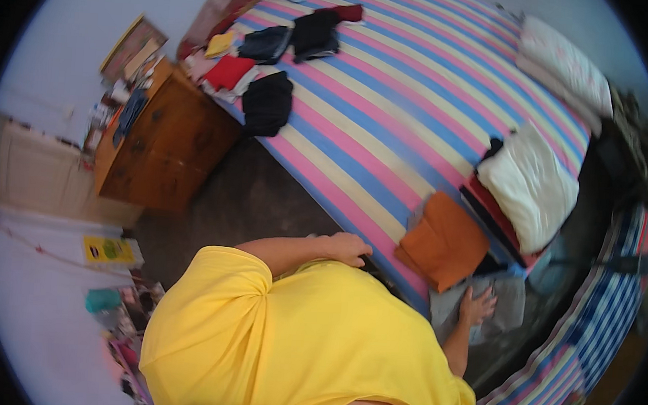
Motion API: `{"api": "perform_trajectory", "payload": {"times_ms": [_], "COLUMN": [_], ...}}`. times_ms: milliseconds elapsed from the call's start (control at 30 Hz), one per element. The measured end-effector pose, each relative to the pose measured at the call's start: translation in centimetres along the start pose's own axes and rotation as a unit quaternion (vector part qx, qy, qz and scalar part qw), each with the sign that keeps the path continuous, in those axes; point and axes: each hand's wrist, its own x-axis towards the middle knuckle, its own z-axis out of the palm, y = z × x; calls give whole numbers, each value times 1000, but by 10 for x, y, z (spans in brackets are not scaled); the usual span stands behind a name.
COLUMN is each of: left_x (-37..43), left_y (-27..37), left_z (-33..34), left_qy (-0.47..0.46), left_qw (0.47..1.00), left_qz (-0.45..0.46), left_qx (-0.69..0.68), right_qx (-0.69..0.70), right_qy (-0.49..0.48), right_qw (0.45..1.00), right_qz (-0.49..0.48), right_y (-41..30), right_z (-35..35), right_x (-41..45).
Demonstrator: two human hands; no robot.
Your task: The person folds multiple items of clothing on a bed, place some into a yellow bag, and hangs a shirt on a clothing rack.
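My left hand [349, 248] is in front of the yellow shirt at the near edge of the bed, its fingers partly curled; whether it grips anything is hidden. My right hand [479, 306], fingers spread, rests on a grey folded cloth [510, 303] at the bed's corner. Just beyond it lies a folded orange cloth [444, 240]. To the right of that, a white folded cloth [531, 187] tops a stack with dark red and black pieces. The bed has a striped sheet [384, 128] in pink, blue and cream.
On the bed's far left are black garments [268, 103], a red folded cloth [229, 73] and dark jeans [264, 44]. A wooden cabinet [160, 142] holding clutter stands at the left. A rolled white bedding piece [566, 64] lies at the far right. Striped fabric [607, 309] hangs along the right.
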Motion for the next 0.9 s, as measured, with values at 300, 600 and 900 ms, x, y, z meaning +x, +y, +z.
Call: {"api": "perform_trajectory", "payload": {"times_ms": [300, 600, 900], "left_x": [-119, -260, -295], "left_y": [-132, -244, -325], "left_z": [34, 26, -19], "left_qy": [36, 145, 224], "left_qw": [988, 935, 875], "left_qz": [-63, -189, -207], "left_qx": [-136, -262, -377], "right_qx": [36, 178, 172], "right_qy": [317, 47, -25], "right_qw": [893, 826, 764], "right_qz": [-318, -533, -621], "right_y": [-156, -366, -507], "right_z": [-42, 15, 29], "right_x": [-118, -275, -292]}}
